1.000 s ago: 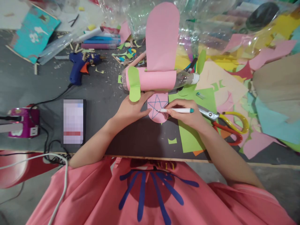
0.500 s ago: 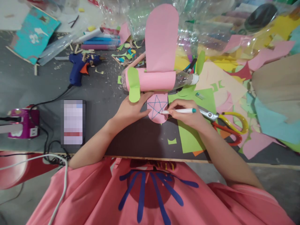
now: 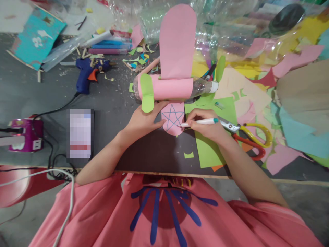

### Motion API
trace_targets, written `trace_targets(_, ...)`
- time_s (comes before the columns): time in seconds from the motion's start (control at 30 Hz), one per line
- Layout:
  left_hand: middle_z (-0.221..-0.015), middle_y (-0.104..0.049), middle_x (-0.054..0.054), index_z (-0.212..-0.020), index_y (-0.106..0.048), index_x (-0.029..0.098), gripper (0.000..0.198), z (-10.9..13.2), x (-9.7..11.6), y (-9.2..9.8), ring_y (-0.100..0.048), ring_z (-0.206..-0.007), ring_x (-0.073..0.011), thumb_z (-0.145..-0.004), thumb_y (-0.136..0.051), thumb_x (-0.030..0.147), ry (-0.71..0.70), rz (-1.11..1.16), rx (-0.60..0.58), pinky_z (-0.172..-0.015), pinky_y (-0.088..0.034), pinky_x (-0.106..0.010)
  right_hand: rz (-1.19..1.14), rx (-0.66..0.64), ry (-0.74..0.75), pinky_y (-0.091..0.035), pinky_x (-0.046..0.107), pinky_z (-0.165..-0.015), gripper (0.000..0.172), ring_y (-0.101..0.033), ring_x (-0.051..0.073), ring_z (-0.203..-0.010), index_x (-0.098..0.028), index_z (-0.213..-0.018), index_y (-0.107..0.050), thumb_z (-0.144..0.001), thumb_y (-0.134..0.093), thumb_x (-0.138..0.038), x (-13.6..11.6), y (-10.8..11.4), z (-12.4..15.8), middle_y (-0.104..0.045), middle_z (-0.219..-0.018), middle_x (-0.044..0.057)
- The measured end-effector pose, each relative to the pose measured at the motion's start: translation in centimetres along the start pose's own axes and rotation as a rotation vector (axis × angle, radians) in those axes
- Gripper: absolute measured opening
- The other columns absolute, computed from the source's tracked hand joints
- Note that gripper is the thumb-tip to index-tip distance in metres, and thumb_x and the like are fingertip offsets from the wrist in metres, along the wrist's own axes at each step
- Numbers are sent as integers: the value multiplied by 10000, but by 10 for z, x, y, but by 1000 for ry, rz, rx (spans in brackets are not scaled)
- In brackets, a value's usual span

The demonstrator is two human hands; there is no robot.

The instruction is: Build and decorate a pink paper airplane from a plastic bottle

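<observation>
Dark grey bench (image 3: pixel 149 157), bare wood along its near edge; clear plastic (image 3: pixel 226 37) heaped along the far side. Plastic bottle (image 3: pixel 173 88), wrapped in pink paper, lies mid-bench, roughly parallel to the near edge, white cap (image 3: pixel 214 86) to the right. Large pink paper flap (image 3: pixel 178 41) extends from it toward the far edge; smaller pink paper tab (image 3: pixel 169 120), bearing a blue star outline, extends toward the near edge.

Left hand (image 3: pixel 146 119): open, thumb and forefinger spread, thumb tip at the tab's left margin. Right hand (image 3: pixel 207 126): gripping a white marker (image 3: pixel 205 121) with a green end, tip at the star's lower right arm.

Scissors (image 3: pixel 253 137) beside the right forearm, near a green paper sheet (image 3: pixel 212 151). Blue glue gun (image 3: pixel 83 73) and phone (image 3: pixel 80 133) toward the bench's left end, phone closer to the near edge.
</observation>
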State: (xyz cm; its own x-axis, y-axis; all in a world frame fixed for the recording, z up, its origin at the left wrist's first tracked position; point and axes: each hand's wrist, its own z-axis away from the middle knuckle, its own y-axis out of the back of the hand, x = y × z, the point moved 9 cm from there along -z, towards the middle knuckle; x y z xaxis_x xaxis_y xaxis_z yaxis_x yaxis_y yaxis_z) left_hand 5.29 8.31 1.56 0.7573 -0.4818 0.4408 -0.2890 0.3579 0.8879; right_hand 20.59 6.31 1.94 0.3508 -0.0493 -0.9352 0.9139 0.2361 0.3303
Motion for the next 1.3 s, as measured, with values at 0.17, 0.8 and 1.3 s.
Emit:
trace_targets(0.17, -1044, -650, -96, -1366, -450, 167, 543, 0, -1, -2, -585, -948, -213, -862, -536, 353, 10, -8, -13, -868, -472, -334, 30, 4, 0, -276, 213, -419, 104, -390, 73, -435, -186, -537, -576, -636, -546, -176, 1, 1, -1, -537, -463, -38)
trace_targets(0.8, -1116, -644, -95, -1369, -449, 181, 550, 0, 0, 0, -591, -990, -220, -855, -556, 345, 6, -8, 0, -906, -467, -344, 31, -7, 18, -259, 223, -443, 135, -381, 77, -464, -188, -492, -479, -624, -490, -166, -3, 5, -2, -494, -467, -42)
trace_targets(1.3, -1173, -634, -96, -1369, -446, 186, 538, 1, -1, 0, -593, -1010, -217, -867, -522, 363, 1, -11, 14, -930, -464, -351, -383, 141, -16, -280, 229, -398, 270, -411, 87, -407, -198, -522, -568, -750, -489, -319, 17, 14, -3, -532, -459, -14)
